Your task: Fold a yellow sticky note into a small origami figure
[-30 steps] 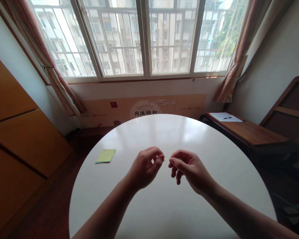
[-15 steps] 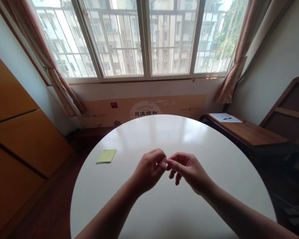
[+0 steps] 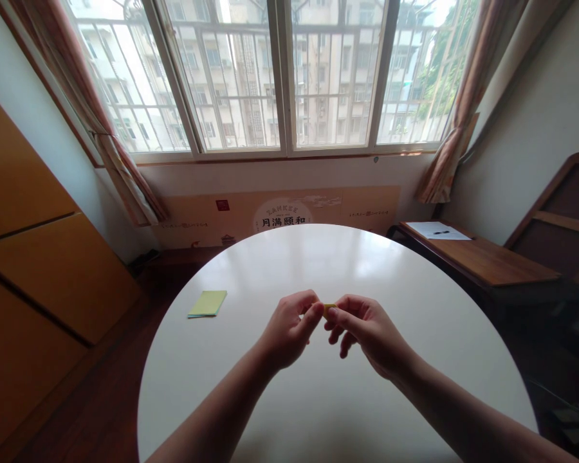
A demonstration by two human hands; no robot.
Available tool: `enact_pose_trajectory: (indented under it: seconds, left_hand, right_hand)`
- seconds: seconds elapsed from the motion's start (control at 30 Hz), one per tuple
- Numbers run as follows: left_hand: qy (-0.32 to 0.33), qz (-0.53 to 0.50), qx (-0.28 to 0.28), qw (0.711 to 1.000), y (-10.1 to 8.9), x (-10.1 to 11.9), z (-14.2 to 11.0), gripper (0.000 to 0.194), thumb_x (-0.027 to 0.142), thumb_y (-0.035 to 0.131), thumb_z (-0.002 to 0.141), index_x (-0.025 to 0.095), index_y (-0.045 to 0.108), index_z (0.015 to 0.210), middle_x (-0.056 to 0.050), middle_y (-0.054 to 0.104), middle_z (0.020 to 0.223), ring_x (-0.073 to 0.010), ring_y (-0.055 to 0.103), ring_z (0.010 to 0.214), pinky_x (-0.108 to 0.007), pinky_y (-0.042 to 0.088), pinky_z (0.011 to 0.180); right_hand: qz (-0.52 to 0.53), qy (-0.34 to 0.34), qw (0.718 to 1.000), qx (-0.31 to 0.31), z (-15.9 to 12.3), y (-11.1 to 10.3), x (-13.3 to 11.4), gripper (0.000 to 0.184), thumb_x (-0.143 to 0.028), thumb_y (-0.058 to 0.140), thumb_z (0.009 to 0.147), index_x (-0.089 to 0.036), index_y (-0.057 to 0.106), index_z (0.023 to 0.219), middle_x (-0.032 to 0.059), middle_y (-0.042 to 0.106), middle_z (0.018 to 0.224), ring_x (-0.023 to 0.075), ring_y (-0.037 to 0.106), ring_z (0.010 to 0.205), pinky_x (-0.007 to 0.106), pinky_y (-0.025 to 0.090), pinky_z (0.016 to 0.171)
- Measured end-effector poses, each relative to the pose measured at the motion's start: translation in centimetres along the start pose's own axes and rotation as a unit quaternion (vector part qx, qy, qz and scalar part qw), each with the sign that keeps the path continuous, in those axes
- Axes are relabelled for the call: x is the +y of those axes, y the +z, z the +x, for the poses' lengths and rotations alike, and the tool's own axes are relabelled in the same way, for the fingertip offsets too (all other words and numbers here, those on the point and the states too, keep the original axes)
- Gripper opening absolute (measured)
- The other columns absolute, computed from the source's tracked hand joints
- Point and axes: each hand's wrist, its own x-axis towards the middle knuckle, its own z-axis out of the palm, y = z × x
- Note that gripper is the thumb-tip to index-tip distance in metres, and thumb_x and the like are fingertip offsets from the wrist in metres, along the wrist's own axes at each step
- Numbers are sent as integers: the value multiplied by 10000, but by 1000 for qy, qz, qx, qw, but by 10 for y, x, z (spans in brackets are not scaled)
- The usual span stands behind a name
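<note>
Over the middle of the white round table (image 3: 251,411), a small yellow piece of paper (image 3: 327,310) shows between my hands, mostly covered by the fingers. My left hand (image 3: 295,325) pinches its left end between thumb and curled forefinger. From the other side, my right hand (image 3: 359,321) grips it with thumb and forefinger, its other fingers loosely bent below. The fingertips of both hands are close together. To the left lies a stack of sticky notes (image 3: 207,303), yellow-green on top with a bluish edge beneath.
At the right stands a low wooden bench or table (image 3: 506,260) with a white sheet (image 3: 434,230) and a pen on it. An orange-brown cabinet (image 3: 43,276) is at the left. Beyond the table is a window (image 3: 236,83) with curtains.
My left thumb has shifted up, and the fingertips have parted slightly. The yellow paper between them has come into view. The sticky notes stay in place.
</note>
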Motion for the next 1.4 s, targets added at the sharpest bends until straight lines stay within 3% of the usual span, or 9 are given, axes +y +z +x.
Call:
enact_pose_trajectory:
  seconds: [0.2, 0.5, 0.73, 0.97, 1.17, 1.3, 1.4]
  left_hand:
    - [-30, -105, -6, 994, 7, 1, 2, 429, 505, 525, 906, 151, 517, 662, 26, 489, 589, -81, 484, 454, -184, 425, 384]
    - [-31, -100, 36, 994, 0, 1, 5, 417, 499, 550, 896, 143, 544, 680, 43, 466, 558, -68, 473, 431, -175, 414, 385]
    - [-58, -151, 49, 986, 4, 1, 4, 509, 619, 559, 839, 131, 576, 696, 21, 508, 521, -86, 488, 416, -188, 409, 373]
    - [-104, -185, 142, 967, 14, 1, 4, 342, 445, 702, 786, 105, 709, 765, 2, 555, 501, -91, 496, 436, -173, 409, 368]
    - [-109, -189, 191, 957, 11, 3, 8, 323, 425, 719, 769, 104, 737, 803, -4, 567, 526, -94, 487, 467, -170, 410, 360]
    - [-102, -190, 201, 956, 9, 6, 8, 326, 423, 726, 762, 102, 740, 819, -7, 570, 538, -99, 489, 488, -169, 414, 363]
    - [-103, -194, 178, 959, 10, 7, 7, 332, 426, 732, 758, 105, 742, 847, -22, 597, 582, -107, 506, 516, -168, 416, 366]
  right_hand:
    - [-10, 15, 1000, -7, -1, 2, -1, 326, -455, 749, 801, -133, 700, 794, 65, 698, 739, 169, 673, 611, 196, 494, 411]
    - [-3, 52, 999, -15, 3, -6, 1, 326, -461, 756, 792, -145, 725, 869, 81, 716, 818, 198, 706, 677, 187, 493, 404]
    - [11, 22, 1000, -2, 1, -3, -1, 310, -453, 751, 801, -146, 713, 813, 71, 717, 729, 183, 692, 665, 172, 475, 404]
    - [-25, 1, 999, 30, 3, -3, 0, 346, -478, 749, 788, -141, 734, 864, 106, 739, 795, 233, 721, 742, 180, 478, 394]
    - [-25, 4, 999, 38, 6, -7, 2, 362, -469, 755, 787, -166, 716, 982, 94, 734, 885, 216, 719, 715, 176, 472, 375]
    - [-6, -19, 998, 65, 6, -8, 5, 321, -446, 769, 778, -166, 692, 913, 78, 729, 855, 201, 706, 666, 181, 466, 362]
    - [-6, -35, 997, 74, 6, -8, 6, 305, -434, 764, 783, -166, 681, 901, 73, 723, 842, 198, 699, 652, 187, 466, 359]
